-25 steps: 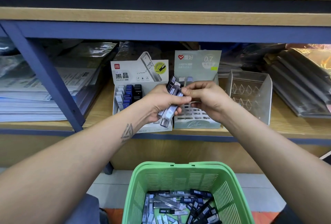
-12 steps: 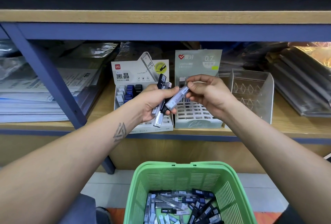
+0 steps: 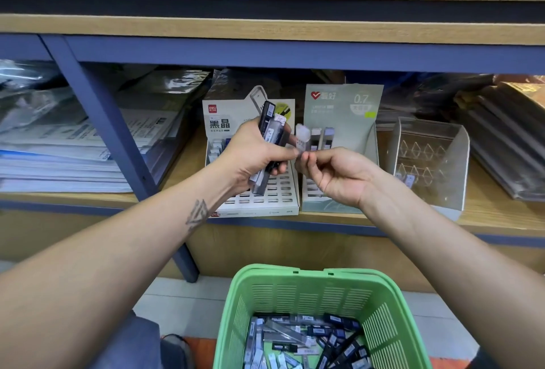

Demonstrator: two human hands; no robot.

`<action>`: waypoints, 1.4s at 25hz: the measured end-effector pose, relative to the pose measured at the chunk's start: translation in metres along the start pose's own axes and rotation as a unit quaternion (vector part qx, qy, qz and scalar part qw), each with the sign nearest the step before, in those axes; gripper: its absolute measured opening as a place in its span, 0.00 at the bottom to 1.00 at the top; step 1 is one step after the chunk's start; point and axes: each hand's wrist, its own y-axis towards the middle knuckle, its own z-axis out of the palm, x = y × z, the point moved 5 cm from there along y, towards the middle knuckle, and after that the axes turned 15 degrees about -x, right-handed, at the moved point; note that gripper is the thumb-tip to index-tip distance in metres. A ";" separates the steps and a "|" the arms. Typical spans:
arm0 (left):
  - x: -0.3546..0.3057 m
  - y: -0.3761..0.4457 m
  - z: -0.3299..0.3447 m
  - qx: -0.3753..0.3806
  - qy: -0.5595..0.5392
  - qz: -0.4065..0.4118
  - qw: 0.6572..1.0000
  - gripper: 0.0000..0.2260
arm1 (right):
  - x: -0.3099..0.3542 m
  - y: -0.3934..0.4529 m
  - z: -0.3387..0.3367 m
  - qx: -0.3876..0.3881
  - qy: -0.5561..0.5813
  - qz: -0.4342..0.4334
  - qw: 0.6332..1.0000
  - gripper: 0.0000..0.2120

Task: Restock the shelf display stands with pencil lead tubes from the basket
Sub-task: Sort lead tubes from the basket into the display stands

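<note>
- The left hand (image 3: 253, 153) gripped a small bundle of pencil lead tubes (image 3: 269, 138), fingers and thumb curled round their middles, the tubes standing roughly upright in front of the white display stand (image 3: 265, 197).
- The right hand (image 3: 333, 174) pinched one clear lead tube (image 3: 303, 140) by its lower end between thumb and fingertips, its upper end blurred and raised in front of the grey-green display stand (image 3: 343, 103), just beside the left hand's bundle.
- Both stands sat side by side near the front edge of the wooden shelf (image 3: 501, 218), with a clear acrylic stand (image 3: 430, 162) to their right; most slots in the white stand's grid looked unfilled.
- The rest of the stock lay loose in the green basket (image 3: 298, 289) below the shelf, a jumble of black and clear tubes.
- The tubes appeared light, rigid and smooth-sided, so they would likely slip if held loosely; a firm pinch across the flat faces near one end would probably leave the other end free to enter a slot.
- The plastic looked thin and the leads inside brittle, so dropping or squeezing hard would be a risk.
- Held as a bundle, the tubes could slide against one another, so gripping round the middle seemed sensible.
</note>
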 end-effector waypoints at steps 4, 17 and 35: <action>-0.003 0.003 -0.016 -0.041 0.009 0.007 0.999 0.20 | -0.002 -0.005 0.008 -0.010 -0.216 -0.091 0.972 0.09; -0.011 0.002 -0.099 -0.128 -0.013 -0.136 0.982 0.03 | 0.015 -0.017 0.080 -0.021 -0.398 -0.508 0.764 0.06; 0.014 0.004 -0.166 -0.115 -0.032 -0.272 0.955 0.06 | -0.056 0.033 0.147 -0.078 -0.630 -0.594 0.494 0.04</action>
